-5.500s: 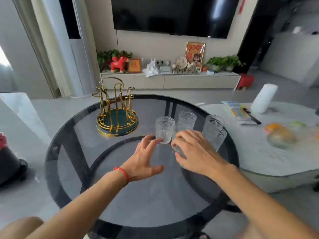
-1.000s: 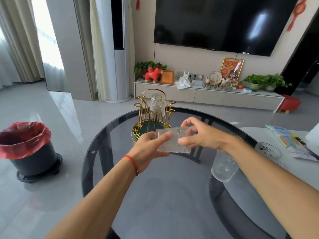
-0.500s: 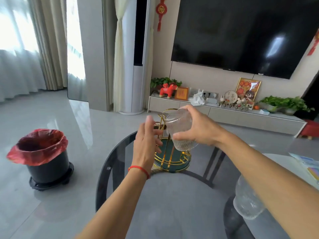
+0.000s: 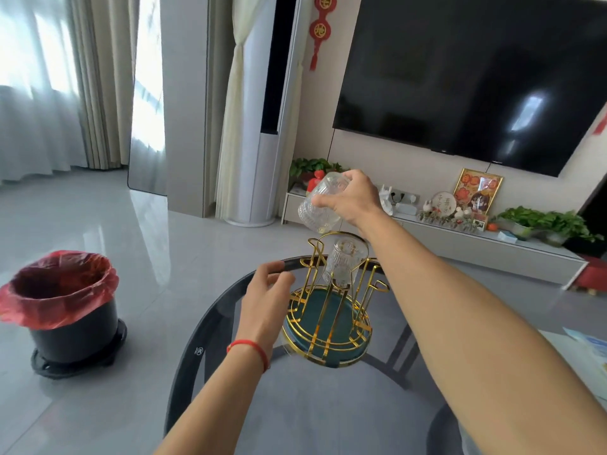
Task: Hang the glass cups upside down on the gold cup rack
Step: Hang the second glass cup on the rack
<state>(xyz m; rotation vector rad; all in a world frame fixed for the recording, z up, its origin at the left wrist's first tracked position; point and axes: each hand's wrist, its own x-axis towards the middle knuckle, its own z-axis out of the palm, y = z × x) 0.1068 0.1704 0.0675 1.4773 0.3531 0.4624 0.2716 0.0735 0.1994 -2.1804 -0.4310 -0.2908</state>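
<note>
One glass cup (image 4: 341, 264) already inverted on the gold cup rack (image 4: 331, 310); another cup (image 4: 320, 205) clamped in right hand (image 4: 351, 197), tilted above. Left hand (image 4: 266, 297) spread, empty, beside rack. Probably rigid, slippery, breakable; best gripped around ribbed wall.

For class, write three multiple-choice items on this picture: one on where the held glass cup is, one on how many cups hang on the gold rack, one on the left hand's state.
1. Where is the glass cup in the right hand?
A. in the air above the gold rack
B. flat on the table
C. inside the bin

2. How many cups already hang on the rack?
A. none
B. one
C. three

3. What state is the left hand in?
A. gripping a cup
B. pressed flat on the table
C. open, holding nothing

Key: 1 A, the cup is tilted mouth-down above the rack's loop. 2 B, a single hung cup sits upside down on a peg. 3 C, its fingers are loosely spread beside the rack.
</note>
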